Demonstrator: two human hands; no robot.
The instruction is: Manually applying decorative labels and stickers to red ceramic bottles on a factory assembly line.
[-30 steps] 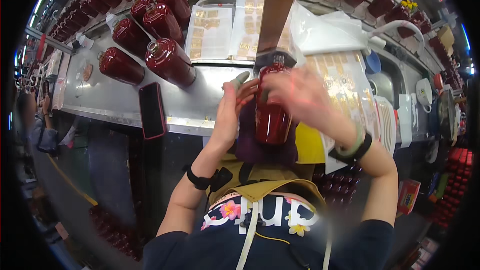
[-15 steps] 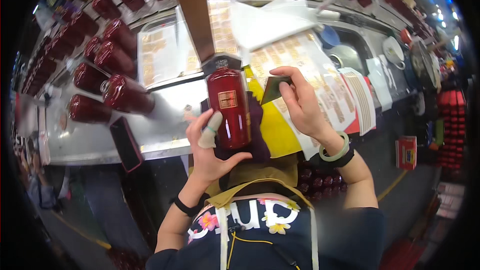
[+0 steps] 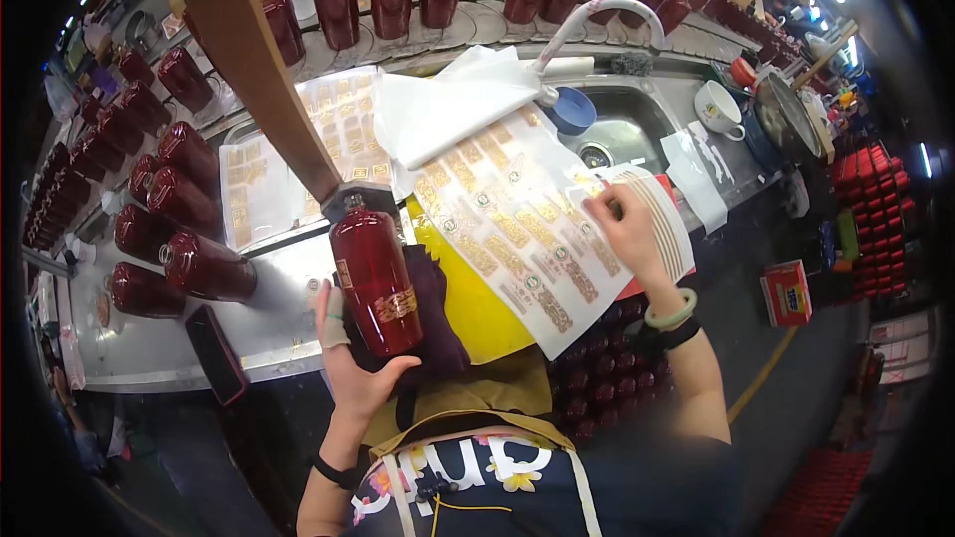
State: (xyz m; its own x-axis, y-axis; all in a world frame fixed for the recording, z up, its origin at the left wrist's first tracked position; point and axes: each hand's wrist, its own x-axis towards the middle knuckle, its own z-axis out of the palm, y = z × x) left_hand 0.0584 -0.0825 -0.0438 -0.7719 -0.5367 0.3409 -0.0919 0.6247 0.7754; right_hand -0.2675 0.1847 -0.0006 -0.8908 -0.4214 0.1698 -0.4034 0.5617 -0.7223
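A dark red glass bottle [image 3: 370, 273] lies with its neck away from me, against a bracket [image 3: 358, 197] at the foot of a brown post. A square gold label sits near its left edge and a gold patterned strip lower on its right side. Dark purple cloth [image 3: 438, 313] lies beside and beneath it. My left hand [image 3: 350, 378] is at the bottle's lower left side, fingers straight and thumb spread near the base; a finger wears a pale cover. My right hand [image 3: 629, 234] is closed in a pinch over the sheet of gold labels [image 3: 517, 229]; what it holds is hidden.
Several red bottles [image 3: 184, 199] stand left, more along the conveyor [image 3: 438, 40] behind. A phone [image 3: 216, 353] lies at the front edge. Right are a sink [image 3: 637, 124] with faucet, a blue bowl [image 3: 572, 109] and a white mug [image 3: 718, 109]. A yellow sheet [image 3: 477, 323] lies under the labels.
My right hand has moved from beside the bottle to the label sheet; the dark green flat piece it held is no longer plainly visible. The bottle has turned, showing the gold strip.
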